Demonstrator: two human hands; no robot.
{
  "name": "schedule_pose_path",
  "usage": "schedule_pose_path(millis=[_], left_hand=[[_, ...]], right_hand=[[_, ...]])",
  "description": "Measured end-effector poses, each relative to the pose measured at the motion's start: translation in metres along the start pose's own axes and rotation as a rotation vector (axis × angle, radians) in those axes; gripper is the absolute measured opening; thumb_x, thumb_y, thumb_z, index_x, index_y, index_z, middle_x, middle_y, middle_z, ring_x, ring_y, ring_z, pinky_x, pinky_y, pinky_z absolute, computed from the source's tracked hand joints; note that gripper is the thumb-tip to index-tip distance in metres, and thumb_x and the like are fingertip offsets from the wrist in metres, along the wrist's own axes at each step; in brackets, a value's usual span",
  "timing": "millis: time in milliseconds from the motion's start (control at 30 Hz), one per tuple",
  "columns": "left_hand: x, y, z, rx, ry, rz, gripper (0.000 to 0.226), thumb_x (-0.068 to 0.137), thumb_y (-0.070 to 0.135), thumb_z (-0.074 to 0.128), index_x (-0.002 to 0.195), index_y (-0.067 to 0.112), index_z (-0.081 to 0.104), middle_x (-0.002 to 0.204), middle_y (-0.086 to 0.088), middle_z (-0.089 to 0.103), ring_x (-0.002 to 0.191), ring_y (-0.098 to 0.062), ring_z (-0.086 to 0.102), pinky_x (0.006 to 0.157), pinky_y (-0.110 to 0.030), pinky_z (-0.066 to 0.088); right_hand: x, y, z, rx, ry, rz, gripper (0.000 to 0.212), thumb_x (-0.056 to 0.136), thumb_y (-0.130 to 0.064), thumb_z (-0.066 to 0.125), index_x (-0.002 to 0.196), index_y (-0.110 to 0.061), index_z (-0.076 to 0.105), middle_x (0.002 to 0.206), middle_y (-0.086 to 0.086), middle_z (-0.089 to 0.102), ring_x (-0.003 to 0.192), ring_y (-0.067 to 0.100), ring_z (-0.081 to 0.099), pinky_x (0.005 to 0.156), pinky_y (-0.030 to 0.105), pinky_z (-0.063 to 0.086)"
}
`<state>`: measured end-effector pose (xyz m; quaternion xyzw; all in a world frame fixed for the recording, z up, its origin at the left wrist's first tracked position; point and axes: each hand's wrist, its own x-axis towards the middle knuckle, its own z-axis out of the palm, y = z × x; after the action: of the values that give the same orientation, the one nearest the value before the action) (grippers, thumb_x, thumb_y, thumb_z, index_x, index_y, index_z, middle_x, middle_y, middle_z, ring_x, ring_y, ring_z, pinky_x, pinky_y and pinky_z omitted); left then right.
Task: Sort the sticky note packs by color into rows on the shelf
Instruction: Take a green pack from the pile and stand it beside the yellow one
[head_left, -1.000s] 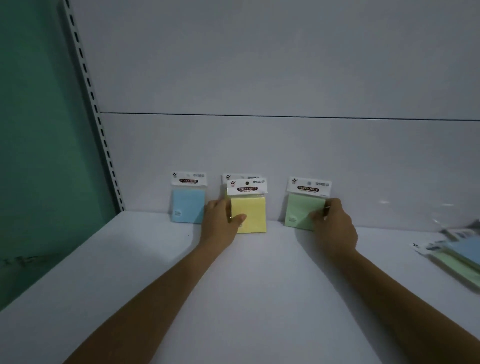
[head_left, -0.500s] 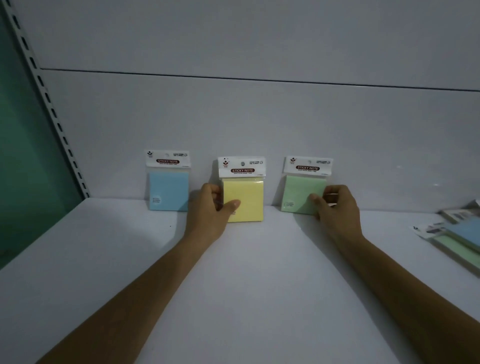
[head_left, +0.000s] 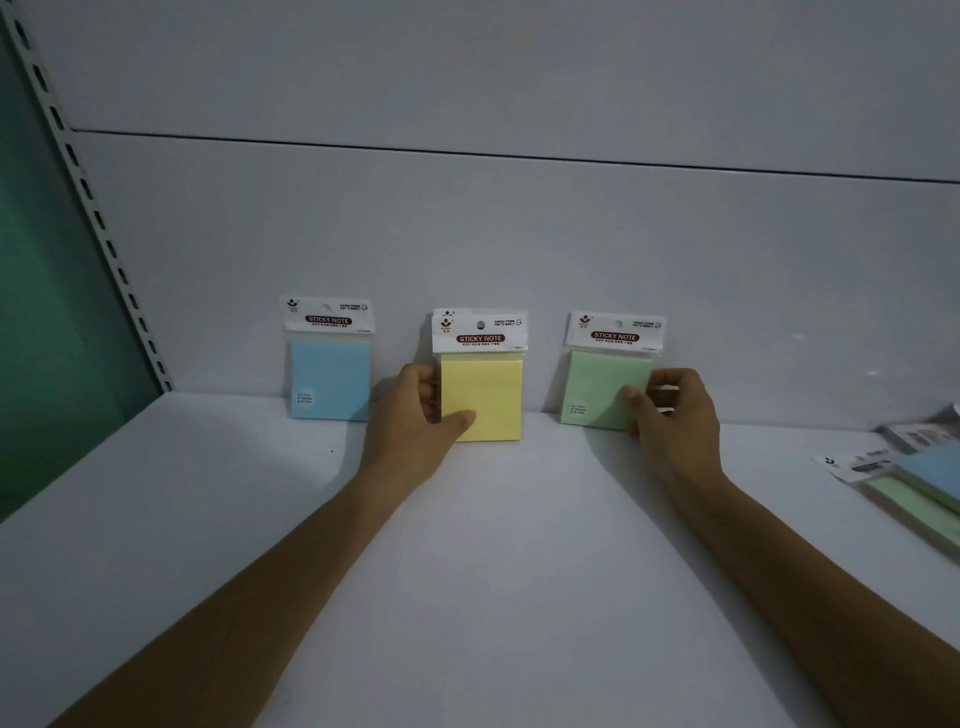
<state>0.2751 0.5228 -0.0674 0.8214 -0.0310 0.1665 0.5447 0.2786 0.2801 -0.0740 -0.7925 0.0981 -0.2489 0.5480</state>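
Note:
Three sticky note packs stand upright against the white back wall of the shelf. The blue pack (head_left: 329, 379) is at the left, untouched. In the middle, my left hand (head_left: 415, 421) grips the left edge of the yellow pack (head_left: 488, 395), thumb on its front; a second yellow pack sits right behind it. At the right, my right hand (head_left: 670, 415) pinches the right edge of the green pack (head_left: 602, 389), thumb on its front and fingers behind.
A loose pile of packs (head_left: 919, 478), blue and green among them, lies flat at the right edge of the white shelf (head_left: 493, 571). A slotted metal upright (head_left: 88, 208) and a green panel bound the left side.
The front yellow pack now stands flush against the one behind it. Both hands keep their holds; the view has shifted so the packs sit more centred.

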Motion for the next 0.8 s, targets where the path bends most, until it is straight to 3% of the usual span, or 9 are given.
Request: schedule_pose_path(millis=[133,233,400,600,800], left_hand=[[-0.0004,0.0015,0.0002,0.019,0.023,-0.001,0.046,0.075,0.016,0.076,0.113,0.013,0.052,0.094,0.005,0.061,0.079,-0.011,0.060,0.073,-0.022,0.049],[0.0003,-0.0002,0.0005,0.069,0.032,0.018,0.041,0.077,0.019,0.075,0.112,0.012,0.055,0.093,0.004,0.062,0.070,0.002,0.056,0.062,-0.010,0.042],[0.0009,-0.0014,0.0013,0.097,0.043,0.024,0.040,0.078,0.021,0.073,0.113,0.010,0.057,0.093,0.003,0.062,0.069,0.004,0.054,0.061,-0.008,0.039],[-0.0017,0.0035,0.0010,0.083,0.078,0.034,0.046,0.078,0.023,0.073,0.117,0.011,0.052,0.096,0.005,0.061,0.071,0.002,0.055,0.058,-0.003,0.043],[-0.0045,0.0055,0.0004,0.143,0.065,0.014,0.041,0.082,0.023,0.069,0.117,0.011,0.054,0.100,0.000,0.063,0.084,-0.013,0.059,0.077,-0.023,0.044]], right_hand=[[0.0002,-0.0006,-0.0001,-0.001,-0.005,-0.026,0.017,0.086,-0.026,0.062,0.098,-0.022,0.051,0.092,0.002,0.065,0.080,0.025,0.061,0.079,0.047,0.052],[-0.0004,-0.0019,0.0000,0.009,0.004,-0.004,0.020,0.086,-0.027,0.062,0.100,-0.022,0.050,0.089,-0.006,0.061,0.082,0.022,0.061,0.082,0.049,0.052],[-0.0013,-0.0029,-0.0005,0.041,0.026,0.006,0.020,0.087,-0.033,0.061,0.100,-0.020,0.051,0.086,-0.014,0.057,0.087,0.020,0.061,0.086,0.049,0.052],[-0.0025,-0.0043,-0.0020,0.083,0.110,-0.022,0.026,0.083,-0.033,0.066,0.100,-0.020,0.049,0.103,-0.004,0.058,0.096,0.013,0.056,0.088,0.036,0.049],[-0.0011,-0.0022,-0.0021,0.065,0.088,0.009,0.030,0.081,-0.034,0.068,0.101,-0.021,0.048,0.100,-0.006,0.057,0.094,0.013,0.057,0.087,0.038,0.050]])
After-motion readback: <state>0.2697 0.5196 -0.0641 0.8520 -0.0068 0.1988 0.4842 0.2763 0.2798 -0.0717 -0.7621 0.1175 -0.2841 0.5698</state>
